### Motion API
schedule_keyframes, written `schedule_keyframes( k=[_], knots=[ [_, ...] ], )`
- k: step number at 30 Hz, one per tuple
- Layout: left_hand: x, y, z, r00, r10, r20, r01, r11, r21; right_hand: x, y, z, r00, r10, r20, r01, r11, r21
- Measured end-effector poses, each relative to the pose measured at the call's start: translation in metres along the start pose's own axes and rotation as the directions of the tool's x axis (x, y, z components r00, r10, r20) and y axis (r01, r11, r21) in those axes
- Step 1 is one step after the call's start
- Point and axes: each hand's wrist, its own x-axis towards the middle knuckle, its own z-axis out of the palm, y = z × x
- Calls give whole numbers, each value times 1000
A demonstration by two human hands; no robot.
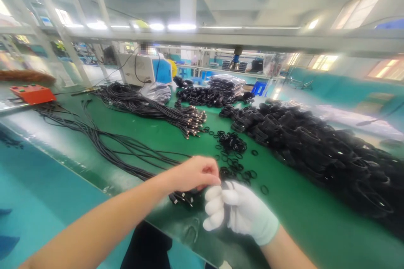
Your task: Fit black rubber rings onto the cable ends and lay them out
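My left hand (198, 173) is bare, its thumb and fingers pinched close to the fingertips of my right hand; whatever it grips is too small to make out. A white glove covers my right hand (240, 208), whose fingers are wrapped round a dark strip, perhaps part of a black cable. Beneath my left hand, black cable ends with plugs (181, 198) lie near the table edge. Just beyond both hands, small black rings (232, 142) are heaped and scattered on the green table (139, 132).
Black coiled bundles (309, 147) form a long pile at right. A thick cable bundle (142, 103) with metal ends lies further back. Loose cables (104, 145) run along the left. An orange control box (33, 93) stands far left, and a white-and-blue machine (147, 68) behind.
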Motion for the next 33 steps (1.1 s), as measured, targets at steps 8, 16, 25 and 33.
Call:
schedule_keyframes(
  k=[8, 16, 25, 33],
  knots=[
    [-21, -27, 34, 987, 5, -161, -57, 945, -322, 0, 2, -1, 999, -27, -27, 20, 973, -229],
    [-25, -37, 60, 916, 57, -396, -178, 945, -275, -4, -7, 18, 993, 60, 104, -6, 889, -458],
    [-35, -24, 79, 722, 412, -556, -384, 907, 172, -11, -10, 26, 975, 145, 168, -37, 855, -518],
    [-33, -9, 60, 795, 498, -347, -397, 859, 324, -13, -12, 43, 992, 59, 109, 14, 819, -573]
  ],
)
